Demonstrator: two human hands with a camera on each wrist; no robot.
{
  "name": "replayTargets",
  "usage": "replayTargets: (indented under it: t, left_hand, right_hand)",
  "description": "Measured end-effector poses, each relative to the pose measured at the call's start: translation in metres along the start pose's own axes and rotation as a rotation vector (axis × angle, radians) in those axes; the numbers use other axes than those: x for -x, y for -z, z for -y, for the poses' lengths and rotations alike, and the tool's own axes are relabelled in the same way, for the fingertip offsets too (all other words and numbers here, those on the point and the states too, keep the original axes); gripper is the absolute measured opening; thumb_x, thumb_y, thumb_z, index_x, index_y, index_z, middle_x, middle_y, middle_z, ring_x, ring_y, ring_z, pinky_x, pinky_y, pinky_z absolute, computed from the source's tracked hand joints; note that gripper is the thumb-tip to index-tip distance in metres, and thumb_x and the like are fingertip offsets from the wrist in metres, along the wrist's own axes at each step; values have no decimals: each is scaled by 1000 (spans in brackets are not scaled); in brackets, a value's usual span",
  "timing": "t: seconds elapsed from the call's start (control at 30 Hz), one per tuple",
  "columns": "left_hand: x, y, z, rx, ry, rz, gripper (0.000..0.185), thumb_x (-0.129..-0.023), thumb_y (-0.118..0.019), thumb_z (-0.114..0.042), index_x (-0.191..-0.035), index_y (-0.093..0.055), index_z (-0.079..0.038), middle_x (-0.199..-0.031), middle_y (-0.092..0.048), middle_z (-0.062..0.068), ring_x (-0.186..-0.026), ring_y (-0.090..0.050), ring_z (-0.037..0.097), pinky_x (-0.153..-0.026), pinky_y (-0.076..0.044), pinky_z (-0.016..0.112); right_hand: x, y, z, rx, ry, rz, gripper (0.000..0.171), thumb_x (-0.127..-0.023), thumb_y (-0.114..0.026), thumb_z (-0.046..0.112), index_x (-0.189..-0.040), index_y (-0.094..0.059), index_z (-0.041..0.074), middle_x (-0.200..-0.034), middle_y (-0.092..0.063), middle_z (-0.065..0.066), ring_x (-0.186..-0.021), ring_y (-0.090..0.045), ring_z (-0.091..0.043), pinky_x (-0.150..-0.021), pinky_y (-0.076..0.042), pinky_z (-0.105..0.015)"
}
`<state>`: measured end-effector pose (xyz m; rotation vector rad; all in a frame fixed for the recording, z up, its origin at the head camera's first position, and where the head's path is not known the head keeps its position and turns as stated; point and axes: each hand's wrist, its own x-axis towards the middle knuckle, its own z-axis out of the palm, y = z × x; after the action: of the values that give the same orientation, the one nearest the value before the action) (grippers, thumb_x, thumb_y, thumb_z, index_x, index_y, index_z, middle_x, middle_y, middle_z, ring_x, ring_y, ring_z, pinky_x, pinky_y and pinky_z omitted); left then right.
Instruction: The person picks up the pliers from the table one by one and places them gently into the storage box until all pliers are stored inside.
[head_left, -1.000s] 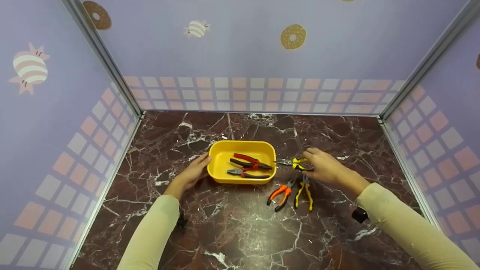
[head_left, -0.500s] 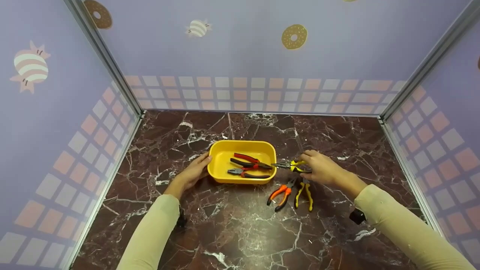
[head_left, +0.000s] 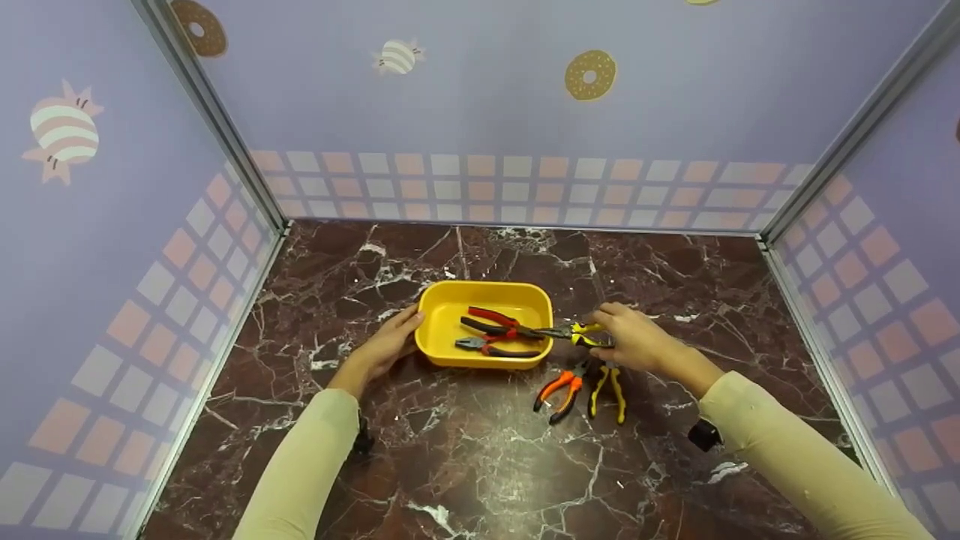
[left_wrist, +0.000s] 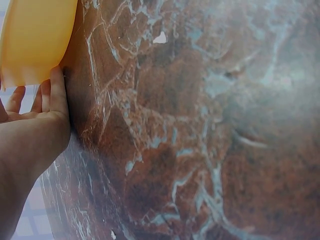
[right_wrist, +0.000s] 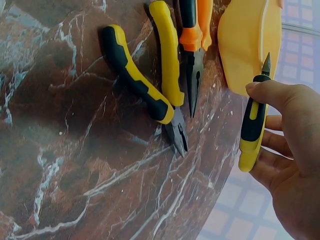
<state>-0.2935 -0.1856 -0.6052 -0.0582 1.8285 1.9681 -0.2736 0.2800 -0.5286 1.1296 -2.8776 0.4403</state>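
Observation:
My left hand rests against the left end of a yellow plastic box; in the left wrist view its fingers reach up to the box wall. Inside the box lie two pairs of red-and-black pliers, long-nose pliers and blunt-nosed pliers. My right hand pinches yellow-and-black long-nose pliers by the handles, jaws pointing left over the box's right rim. In the right wrist view, the thumb lies on top of the handle and the fingers curl beneath.
Orange-and-black long-nose pliers and another yellow-and-black pair lie on the dark marbled table, in front of the box's right end, handles spread toward me. Patterned purple panels stand behind and at both sides.
My right hand has moved left with the yellow-and-black pliers, so their tips now overlap the inside of the box. The left hand and the box have stayed in place.

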Motion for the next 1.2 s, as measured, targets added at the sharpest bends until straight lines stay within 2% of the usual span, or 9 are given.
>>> replayTargets:
  t: [0.23, 0.57, 1.2]
  left_hand:
    - [-1, 1, 2, 9, 1, -1, 64, -117, -44, -31, -170, -18, -8, -169, -34, 18, -150, -43, 36, -124, -36, 49]
    - [0, 1, 1, 9, -6, 13, 63, -117, -43, -32, -171, -19, -11, -169, -33, 18, -151, -42, 36, -124, -36, 50]
    - [0, 0, 0, 8, 13, -2, 66, -116, -45, -34, -171, -18, -11, -171, -31, 17, -151, -41, 36, -124, -35, 50]
  right_hand:
    - [-4, -4, 4, 7, 3, -13, 49, -85, -90, 22, -125, -71, 1, -119, -67, -17, -113, -63, -39, -89, -58, -59]
    - [-11, -10, 9, -2, 14, -26, 44, -86, -90, 23, -120, -71, 2, -114, -66, -14, -110, -64, -37, -89, -58, -56]
    - [-27, -14, 24, -52, -12, -5, 43, -90, -88, 24, -126, -72, 6, -120, -67, -12, -112, -64, -32, -91, -58, -54]
